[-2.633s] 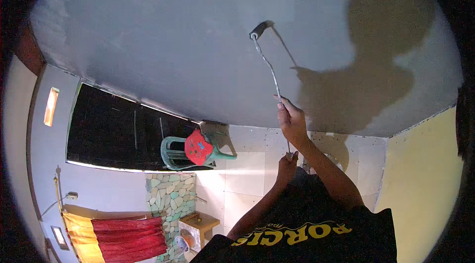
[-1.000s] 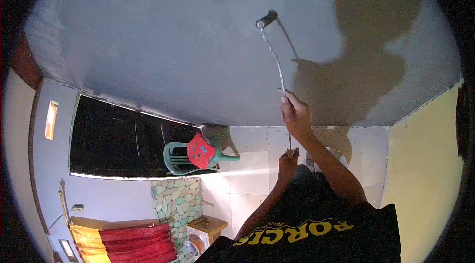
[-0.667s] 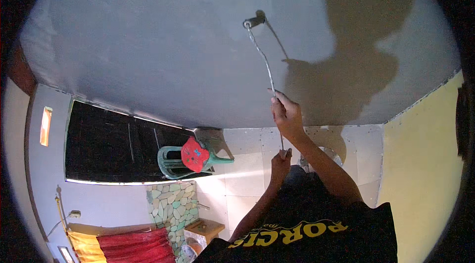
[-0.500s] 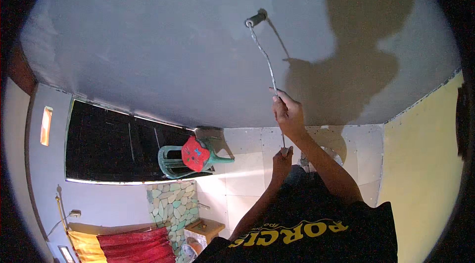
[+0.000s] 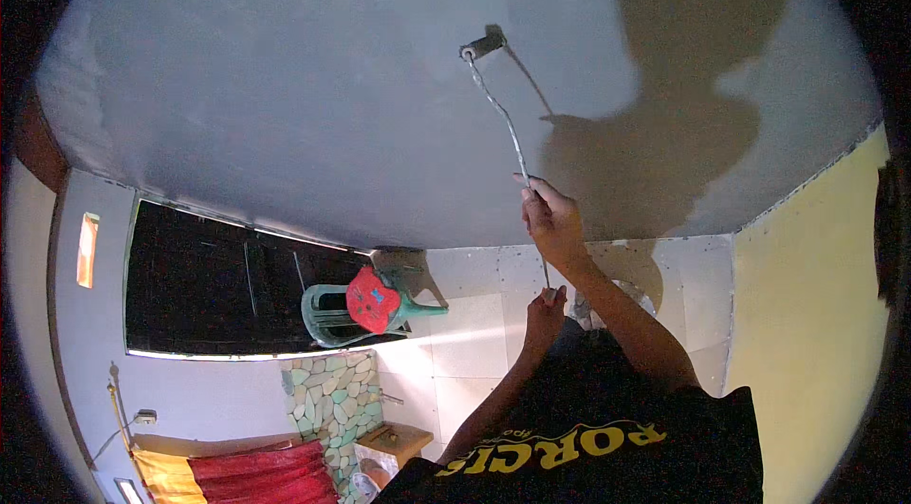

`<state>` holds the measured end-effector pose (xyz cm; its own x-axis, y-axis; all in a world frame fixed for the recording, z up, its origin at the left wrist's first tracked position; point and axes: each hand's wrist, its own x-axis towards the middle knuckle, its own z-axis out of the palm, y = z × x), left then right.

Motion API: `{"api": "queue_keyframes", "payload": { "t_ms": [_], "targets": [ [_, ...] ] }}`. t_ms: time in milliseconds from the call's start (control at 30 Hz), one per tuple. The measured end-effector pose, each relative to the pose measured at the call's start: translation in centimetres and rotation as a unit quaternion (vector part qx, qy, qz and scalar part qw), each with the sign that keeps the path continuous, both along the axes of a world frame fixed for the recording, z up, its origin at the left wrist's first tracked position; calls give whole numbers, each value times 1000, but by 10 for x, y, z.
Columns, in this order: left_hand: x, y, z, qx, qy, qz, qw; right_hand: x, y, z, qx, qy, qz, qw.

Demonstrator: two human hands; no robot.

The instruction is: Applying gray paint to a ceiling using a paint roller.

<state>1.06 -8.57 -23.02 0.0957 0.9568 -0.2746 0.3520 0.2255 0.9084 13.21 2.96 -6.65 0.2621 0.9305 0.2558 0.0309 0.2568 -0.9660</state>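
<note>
A paint roller (image 5: 488,46) with a long, wavy metal rod (image 5: 504,113) rests against the grey wall (image 5: 332,77). My right hand (image 5: 550,217) grips the rod partway along, its index finger stretched out beside it. Lower down, my left hand (image 5: 546,314) is closed round the rod's near end. Both hands thus hold the same tool, the left nearer my body. The roller's far end lies close to its own shadow on the wall.
A green plastic chair (image 5: 325,312) with a red cushion (image 5: 370,300) stands by the dark door panel (image 5: 228,286). Pale tiles (image 5: 465,319) cover the floor. A yellow wall (image 5: 807,295) is at right; a small wooden table (image 5: 399,438) and a red and yellow cloth (image 5: 256,471) are lower left.
The roller head has shifted slightly left and a little downward in the picture. Both hands keep their hold on the rod, almost in the same place.
</note>
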Motion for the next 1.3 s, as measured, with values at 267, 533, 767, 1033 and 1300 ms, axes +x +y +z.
{"api": "queue_keyframes", "payload": {
  "t_ms": [267, 533, 767, 1033, 1300],
  "targets": [
    [-4, -9, -10, 67, 91, -9, 993, -3, -3, -31, -29, 15, 3, 999],
    [0, 3, -10, -5, -4, 34, 999, 0, 1, -5, 11, 13, 7, 1000],
    [-8, -14, -19, -12, 99, 16, 995, -13, -4, -27, -5, 17, 6, 1000],
    [-10, 8, -4, 21, -32, 38, 999, -8, 5, -5, 18, 36, 3, 999],
    [-15, -15, -37, -44, 40, 51, 997, -18, 1, -32, 6, 5, 5, 1000]
  ]
}}
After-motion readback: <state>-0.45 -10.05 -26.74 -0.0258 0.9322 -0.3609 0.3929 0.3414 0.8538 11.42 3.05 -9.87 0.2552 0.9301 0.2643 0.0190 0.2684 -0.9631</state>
